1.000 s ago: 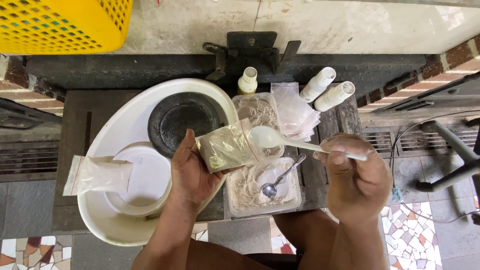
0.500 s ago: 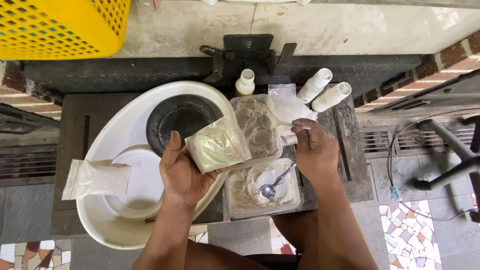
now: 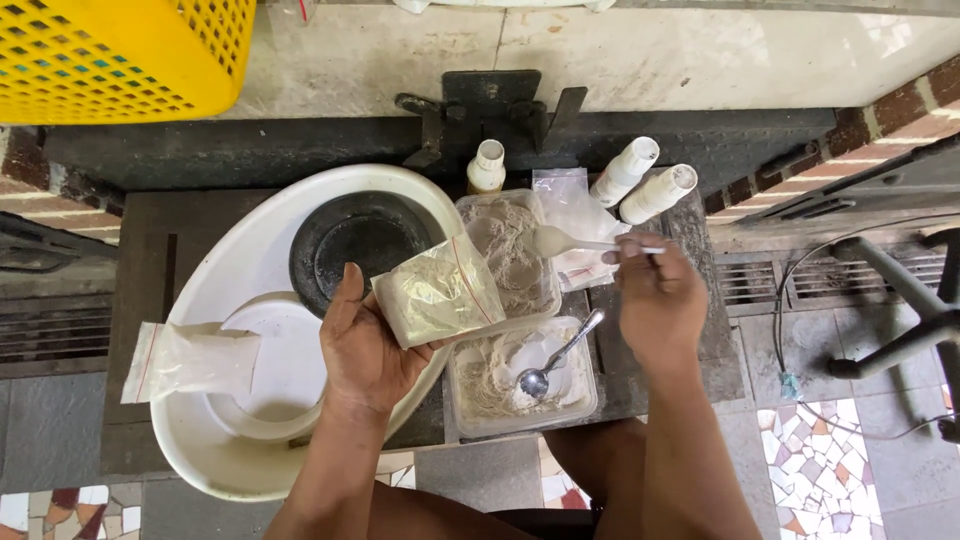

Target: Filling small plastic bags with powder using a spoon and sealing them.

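My left hand (image 3: 365, 350) holds up a small clear zip bag of pale powder (image 3: 438, 292) above the rim of a big white basin (image 3: 215, 455). My right hand (image 3: 655, 300) grips a white plastic spoon (image 3: 570, 241) by its handle, its bowl heaped with powder over the far clear tub of beige powder (image 3: 510, 250). A nearer clear tub (image 3: 520, 375) holds powder and a metal spoon (image 3: 560, 357).
Inside the basin sit a black round dish (image 3: 355, 245) and a white bowl (image 3: 270, 370) with another powder bag (image 3: 190, 360) across it. Three white bottles (image 3: 625, 172) stand behind the tubs. A yellow crate (image 3: 120, 55) is at top left, chair legs (image 3: 900, 330) at right.
My right hand carried the white spoon from beside the bag to the far tub and now lifts it heaped with powder. My left hand keeps the bag raised, shifted slightly.
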